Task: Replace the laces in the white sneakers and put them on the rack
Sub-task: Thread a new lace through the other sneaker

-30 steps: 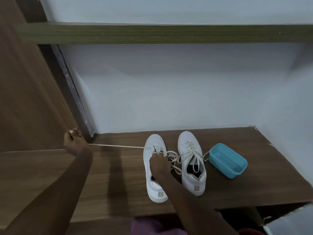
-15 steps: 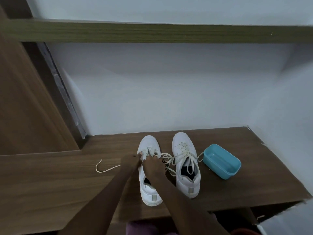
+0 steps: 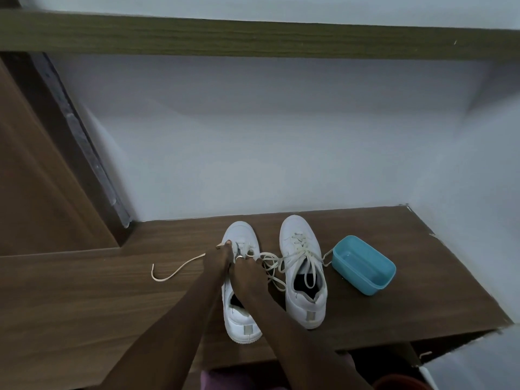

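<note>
Two white sneakers stand side by side on a brown wooden shelf (image 3: 365, 313), toes toward the wall. The left sneaker (image 3: 239, 316) has both my hands over its eyelets. My left hand (image 3: 221, 256) pinches the cream lace (image 3: 171, 273) at the shoe's left side; the lace's free end curls on the wood to the left. My right hand (image 3: 247, 266) is closed at the tongue, fingers on the lace. The right sneaker (image 3: 302, 273) is laced, with loose ends spilling between the shoes.
A teal plastic tub (image 3: 364, 264) sits right of the right sneaker, touching a lace loop. A white wall rises behind, a wooden shelf edge (image 3: 253, 39) runs above, and a wooden side panel (image 3: 33, 178) stands at left.
My left hand, which had pulled the lace taut far to the left, came back to the left sneaker. The lace went slack and now curls on the wood.
</note>
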Tool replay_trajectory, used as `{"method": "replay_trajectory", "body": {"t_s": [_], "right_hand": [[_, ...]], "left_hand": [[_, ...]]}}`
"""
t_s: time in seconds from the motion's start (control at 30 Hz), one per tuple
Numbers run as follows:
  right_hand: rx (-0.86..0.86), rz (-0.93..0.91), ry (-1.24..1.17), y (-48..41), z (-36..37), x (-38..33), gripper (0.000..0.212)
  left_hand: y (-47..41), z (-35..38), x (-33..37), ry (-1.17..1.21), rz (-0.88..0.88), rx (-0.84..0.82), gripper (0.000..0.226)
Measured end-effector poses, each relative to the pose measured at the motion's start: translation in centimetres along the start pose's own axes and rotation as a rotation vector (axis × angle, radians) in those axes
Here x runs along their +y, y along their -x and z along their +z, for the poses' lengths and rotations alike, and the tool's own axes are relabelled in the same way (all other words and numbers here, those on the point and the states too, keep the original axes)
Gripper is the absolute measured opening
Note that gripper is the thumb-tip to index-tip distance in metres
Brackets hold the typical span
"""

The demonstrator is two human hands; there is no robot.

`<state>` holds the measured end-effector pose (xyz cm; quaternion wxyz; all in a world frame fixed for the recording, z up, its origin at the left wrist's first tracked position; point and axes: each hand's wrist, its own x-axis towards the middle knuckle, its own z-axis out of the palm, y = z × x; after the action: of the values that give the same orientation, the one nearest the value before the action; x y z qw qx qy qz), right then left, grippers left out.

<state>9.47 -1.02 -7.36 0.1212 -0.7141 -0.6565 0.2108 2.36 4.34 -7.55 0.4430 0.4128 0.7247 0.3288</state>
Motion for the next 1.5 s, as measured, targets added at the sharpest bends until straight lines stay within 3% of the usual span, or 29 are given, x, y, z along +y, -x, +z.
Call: {"method": "replay_trajectory", "body": {"t_s": [0.23,0.33,0.5,0.63,0.73,0.87,1.0,1.2,1.3,1.4,1.5], "right_hand": [[-0.001,0.043,-0.008,-0.4,0.2,0.0,0.032],[0.002,0.049,-0.018,-0.4,0.2,0.1,0.033],[-0.005,0.041,-0.020,-0.5,0.4,0.2,0.038],[-0.001,0.039,-0.021,-0.6,0.4,0.2,0.037],[-0.007,0.023,-0.011,-0.5,0.4,0.3,0.037],[0.009,0.006,0.012,-0.6,0.5,0.4,0.038],[0.002,0.003,0.054,-0.8,0.8,0.4,0.035],[0.009,-0.008,0.131,-1.0,1.2,0.4,0.033],[-0.006,-0.006,0.163,-0.9,1.2,0.5,0.035],[-0.014,-0.006,0.191,-1.1,1.5,0.7,0.037],[-0.018,-0.021,0.175,-1.5,2.1,0.7,0.037]], "left_hand": [[-0.4,0.8,-0.2,0.168,0.015,0.106,0.037],[-0.9,1.1,-1.2,0.284,0.013,0.108,0.024],[-1.4,1.2,-2.2,0.514,0.046,-0.060,0.024],[-1.9,0.9,-2.4,0.232,0.126,0.029,0.031],[-1.7,0.4,-2.4,-0.093,0.328,0.118,0.031],[-2.1,-0.4,-2.7,-0.156,0.424,0.199,0.012],[-2.0,-0.8,-2.1,-0.332,0.339,0.245,0.008],[-2.4,-3.5,-1.5,-0.518,0.271,0.354,0.020],[-3.0,-6.4,-1.8,-0.479,0.078,0.475,0.034],[-3.9,-9.2,-2.3,-0.451,0.055,0.516,0.026],[-3.3,-11.2,-2.0,-0.287,0.027,0.675,0.023]]}}
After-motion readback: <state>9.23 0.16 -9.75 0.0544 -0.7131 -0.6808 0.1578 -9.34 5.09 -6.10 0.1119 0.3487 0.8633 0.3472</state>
